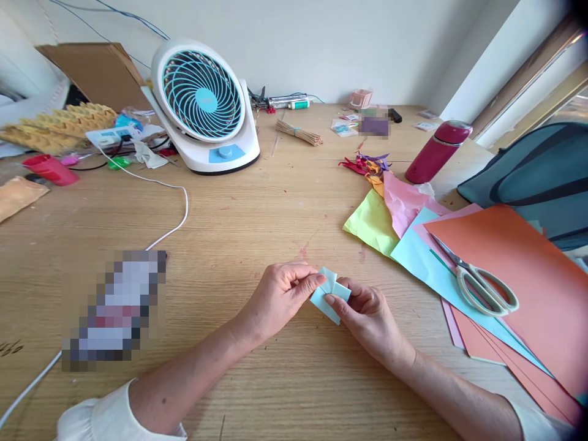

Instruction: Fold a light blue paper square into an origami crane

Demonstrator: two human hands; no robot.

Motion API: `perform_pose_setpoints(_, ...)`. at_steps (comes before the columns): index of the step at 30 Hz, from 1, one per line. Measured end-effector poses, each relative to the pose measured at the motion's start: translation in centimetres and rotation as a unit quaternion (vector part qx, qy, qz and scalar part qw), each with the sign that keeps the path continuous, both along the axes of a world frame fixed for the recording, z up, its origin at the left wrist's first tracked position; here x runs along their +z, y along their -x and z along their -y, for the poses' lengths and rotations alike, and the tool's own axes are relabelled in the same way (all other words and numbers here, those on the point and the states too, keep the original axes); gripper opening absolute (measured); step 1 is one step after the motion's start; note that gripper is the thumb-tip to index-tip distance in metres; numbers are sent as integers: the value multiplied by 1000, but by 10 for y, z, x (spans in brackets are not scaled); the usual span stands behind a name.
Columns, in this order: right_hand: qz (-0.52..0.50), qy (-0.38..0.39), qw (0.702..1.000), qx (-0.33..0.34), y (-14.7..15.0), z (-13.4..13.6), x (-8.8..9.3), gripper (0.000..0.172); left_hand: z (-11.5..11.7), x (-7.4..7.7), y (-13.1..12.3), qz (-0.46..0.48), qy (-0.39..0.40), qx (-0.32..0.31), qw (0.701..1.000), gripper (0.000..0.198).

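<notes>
A small folded piece of light blue paper (329,293) is held just above the wooden table (257,208) between both hands. My left hand (282,291) pinches its left edge with thumb and fingers. My right hand (365,312) pinches its right side, thumb on top. Both hands meet near the table's front middle.
Sheets of coloured paper (505,257) lie to the right with white-handled scissors (482,285) on them. A white and teal fan (204,104) stands at the back, its white cable (174,208) trailing left. A red bottle (436,150) lies at the back right, folded paper scraps (367,164) beside it.
</notes>
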State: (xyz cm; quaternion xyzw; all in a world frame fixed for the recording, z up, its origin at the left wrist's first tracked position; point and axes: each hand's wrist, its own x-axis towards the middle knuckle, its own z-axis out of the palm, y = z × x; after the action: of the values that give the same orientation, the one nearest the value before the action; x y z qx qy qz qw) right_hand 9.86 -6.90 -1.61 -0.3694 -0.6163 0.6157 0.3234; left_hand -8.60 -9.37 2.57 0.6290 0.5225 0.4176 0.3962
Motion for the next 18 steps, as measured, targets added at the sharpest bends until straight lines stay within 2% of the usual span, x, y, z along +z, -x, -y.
perform_pose_setpoints(3, -1, -7, 1000, 0, 1, 0, 0, 36, 1, 0, -3, 20, 39, -13, 999, 27)
perform_pose_setpoints(5, 4, -14, 1000, 5, 2, 0, 1, 36, 3, -2, -7, 18, 38, -2, 999, 16)
perform_pose_setpoints(9, 29, -29, 999, 9, 2, 2, 1, 33, 4, -7, -12, 26, 15, 29, 999, 17)
perform_pose_setpoints(18, 46, -58, 997, 18, 1, 1, -1, 29, 4, -9, -14, 100, 42, 24, 994, 14)
